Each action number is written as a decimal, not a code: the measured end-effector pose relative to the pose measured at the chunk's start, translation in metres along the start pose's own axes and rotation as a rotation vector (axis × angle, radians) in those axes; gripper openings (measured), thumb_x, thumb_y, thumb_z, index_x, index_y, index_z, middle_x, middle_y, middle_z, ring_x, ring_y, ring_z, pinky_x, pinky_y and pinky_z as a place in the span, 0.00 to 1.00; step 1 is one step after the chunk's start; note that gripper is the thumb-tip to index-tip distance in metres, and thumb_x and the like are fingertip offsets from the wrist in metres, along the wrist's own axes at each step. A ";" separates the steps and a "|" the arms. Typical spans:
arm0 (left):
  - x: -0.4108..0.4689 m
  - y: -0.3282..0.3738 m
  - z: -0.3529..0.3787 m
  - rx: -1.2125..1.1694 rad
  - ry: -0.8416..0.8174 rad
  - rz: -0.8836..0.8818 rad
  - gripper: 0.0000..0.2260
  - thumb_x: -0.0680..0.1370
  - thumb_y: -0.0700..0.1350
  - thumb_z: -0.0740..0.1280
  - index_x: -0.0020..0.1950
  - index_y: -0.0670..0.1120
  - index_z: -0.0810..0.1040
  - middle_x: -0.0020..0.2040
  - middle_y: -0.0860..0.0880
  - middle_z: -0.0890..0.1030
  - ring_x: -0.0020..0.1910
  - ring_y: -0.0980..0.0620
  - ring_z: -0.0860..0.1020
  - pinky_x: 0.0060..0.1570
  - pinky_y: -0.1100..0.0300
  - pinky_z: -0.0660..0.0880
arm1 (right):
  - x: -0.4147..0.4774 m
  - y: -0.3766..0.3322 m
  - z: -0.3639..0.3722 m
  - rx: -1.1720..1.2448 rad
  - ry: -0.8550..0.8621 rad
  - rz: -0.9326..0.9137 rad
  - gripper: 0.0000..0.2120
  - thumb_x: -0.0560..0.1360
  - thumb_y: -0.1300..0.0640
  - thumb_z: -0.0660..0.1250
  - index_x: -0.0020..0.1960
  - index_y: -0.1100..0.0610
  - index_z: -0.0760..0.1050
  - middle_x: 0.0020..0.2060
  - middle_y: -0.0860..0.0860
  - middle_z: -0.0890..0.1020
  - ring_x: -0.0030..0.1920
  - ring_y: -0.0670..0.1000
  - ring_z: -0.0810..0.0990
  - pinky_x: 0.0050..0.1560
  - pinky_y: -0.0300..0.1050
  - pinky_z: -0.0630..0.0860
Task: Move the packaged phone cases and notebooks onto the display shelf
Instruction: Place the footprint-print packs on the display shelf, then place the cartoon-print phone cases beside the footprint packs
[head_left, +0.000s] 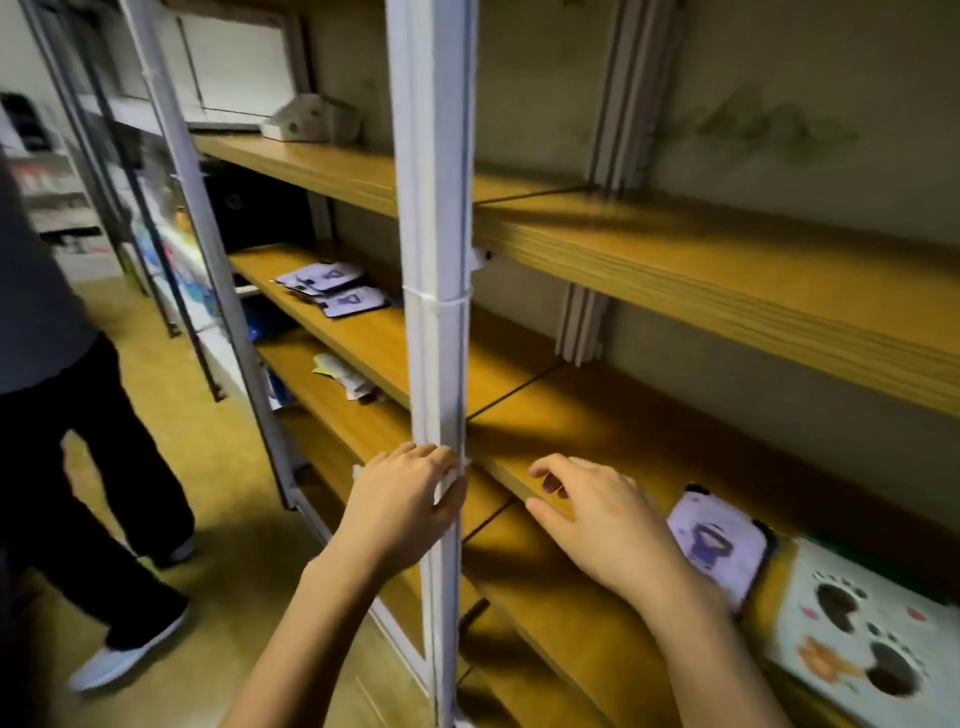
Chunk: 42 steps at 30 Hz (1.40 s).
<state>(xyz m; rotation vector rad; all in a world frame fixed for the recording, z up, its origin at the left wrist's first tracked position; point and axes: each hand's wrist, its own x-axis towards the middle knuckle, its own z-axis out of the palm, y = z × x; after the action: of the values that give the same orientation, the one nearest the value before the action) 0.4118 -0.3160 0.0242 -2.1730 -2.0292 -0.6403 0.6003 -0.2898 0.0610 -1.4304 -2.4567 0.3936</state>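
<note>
**So, both hands are free at the display shelf**

Honestly, the display shelf (649, 431) takes up nearly everything from where I'm standing: wooden boards on white metal uprights, several levels high. Off to the left another person (78, 415) in dark trousers and pale shoes stands on the floor.

The left hand (405, 499) rests against the front post (434, 312), fingers laid fairly flat on it. The right hand (608, 525) hovers over the front edge of the board beside that post, fingers loosely bent, nothing in it. The hands are apart, with the post between them.

At the far right of that board lies a notebook (862, 639) with paw prints on its cover. Just beside the right wrist lies a packaged phone case (719, 545) with a purple cartoon figure. Further left, past the post, a pile of packaged phone cases (332, 288) sits on a board.
</note>
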 end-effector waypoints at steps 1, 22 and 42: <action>0.000 -0.017 -0.004 0.020 -0.003 -0.014 0.13 0.79 0.54 0.58 0.56 0.50 0.76 0.52 0.53 0.80 0.52 0.51 0.77 0.45 0.60 0.69 | 0.010 -0.015 0.006 -0.001 0.006 -0.010 0.16 0.78 0.47 0.60 0.66 0.45 0.67 0.61 0.43 0.75 0.61 0.48 0.74 0.59 0.45 0.73; 0.037 -0.295 -0.048 0.080 -0.017 -0.071 0.13 0.79 0.54 0.56 0.58 0.51 0.74 0.54 0.54 0.79 0.52 0.55 0.75 0.46 0.64 0.67 | 0.220 -0.209 0.112 -0.013 -0.110 -0.031 0.19 0.78 0.47 0.60 0.68 0.47 0.66 0.64 0.46 0.74 0.64 0.48 0.72 0.62 0.48 0.73; 0.240 -0.476 -0.012 0.084 -0.067 -0.071 0.16 0.80 0.56 0.53 0.63 0.52 0.71 0.59 0.56 0.76 0.56 0.56 0.74 0.54 0.62 0.70 | 0.514 -0.223 0.170 0.028 -0.036 0.211 0.19 0.79 0.44 0.57 0.65 0.51 0.68 0.60 0.51 0.77 0.59 0.53 0.75 0.49 0.44 0.69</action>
<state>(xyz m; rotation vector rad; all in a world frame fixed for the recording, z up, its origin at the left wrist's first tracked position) -0.0480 -0.0459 0.0241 -2.1110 -2.1344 -0.4873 0.1152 0.0367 0.0340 -1.6904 -2.3247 0.4997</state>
